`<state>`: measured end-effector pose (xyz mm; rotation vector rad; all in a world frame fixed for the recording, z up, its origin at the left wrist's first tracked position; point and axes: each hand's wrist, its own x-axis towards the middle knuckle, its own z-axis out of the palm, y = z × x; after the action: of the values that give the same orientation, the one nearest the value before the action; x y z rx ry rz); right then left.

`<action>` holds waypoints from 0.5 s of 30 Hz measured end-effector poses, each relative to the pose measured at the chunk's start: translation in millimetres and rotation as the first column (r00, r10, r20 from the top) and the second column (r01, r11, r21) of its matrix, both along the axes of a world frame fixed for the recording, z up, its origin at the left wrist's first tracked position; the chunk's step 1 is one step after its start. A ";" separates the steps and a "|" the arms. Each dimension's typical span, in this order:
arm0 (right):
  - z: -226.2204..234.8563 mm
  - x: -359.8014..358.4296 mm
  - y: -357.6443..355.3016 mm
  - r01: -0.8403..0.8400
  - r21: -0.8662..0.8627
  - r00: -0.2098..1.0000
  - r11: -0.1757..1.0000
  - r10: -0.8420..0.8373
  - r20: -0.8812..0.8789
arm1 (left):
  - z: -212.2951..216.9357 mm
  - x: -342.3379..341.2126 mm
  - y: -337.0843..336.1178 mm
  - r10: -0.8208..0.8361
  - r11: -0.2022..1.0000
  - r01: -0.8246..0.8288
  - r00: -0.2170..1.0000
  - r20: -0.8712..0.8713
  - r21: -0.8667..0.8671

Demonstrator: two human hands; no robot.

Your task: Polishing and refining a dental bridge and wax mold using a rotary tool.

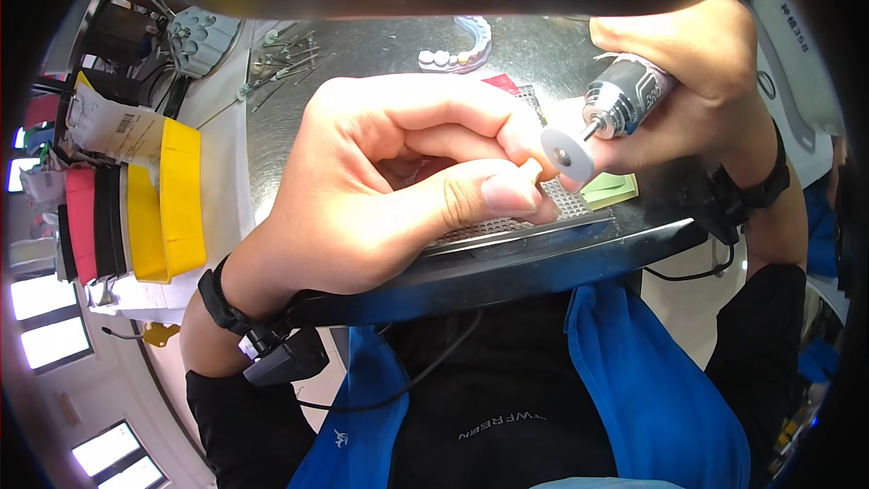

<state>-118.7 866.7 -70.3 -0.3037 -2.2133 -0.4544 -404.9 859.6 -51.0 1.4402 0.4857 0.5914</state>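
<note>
Between the thumb and fingertips of my left hand (353, 181) is a small cream-coloured piece, tooth-like in look (531, 168); most of it is covered by the fingers. My right hand (701, 68) is wrapped round a grey and silver rotary handpiece (631, 95). A thin pale grinding disc (567, 156) sits on the handpiece's shaft, right beside the cream piece. Whether disc and piece touch, I cannot tell. Beyond my left hand, a dental arch model (466, 50) with white teeth lies on the metal worktop (371, 50).
Several slim burs (288, 63) lie at the far left, near a grey round bur holder (201, 41). Yellow bins (184, 204) stand at the left. Under my hands are a perforated metal grate (489, 230) and a yellow-green pad (613, 190). The bench's dark front edge (507, 263) runs before me.
</note>
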 end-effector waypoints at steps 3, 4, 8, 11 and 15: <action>21.7 -2.5 -4.4 0.037 -0.147 0.991 0.988 -0.018 0.129 | 2.0 -3.6 -1.3 0.018 1.000 -0.018 1.000 0.013 -0.016; 22.2 -1.2 -3.7 0.046 -0.174 0.989 0.984 -0.020 0.149 | 1.7 -3.0 -0.5 0.014 1.000 -0.014 1.000 -0.003 -0.009; 24.3 1.7 -5.1 0.086 -0.218 0.982 0.972 -0.046 0.186 | 3.2 -2.6 1.0 0.013 0.999 -0.012 1.000 -0.021 0.035; 18.5 4.2 -7.8 0.077 -0.302 0.987 0.950 -0.030 0.160 | 7.9 -3.4 -0.3 0.036 0.992 -0.021 0.993 -0.117 0.125; 22.2 -7.8 -12.1 0.089 -0.183 0.979 0.979 -0.052 0.198 | 2.8 -6.1 2.3 0.011 0.973 0.009 0.996 -0.087 0.230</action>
<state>-126.5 854.6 -48.1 -0.4587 -2.4478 -0.3209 -411.0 861.9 -48.2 1.6922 0.4989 0.6018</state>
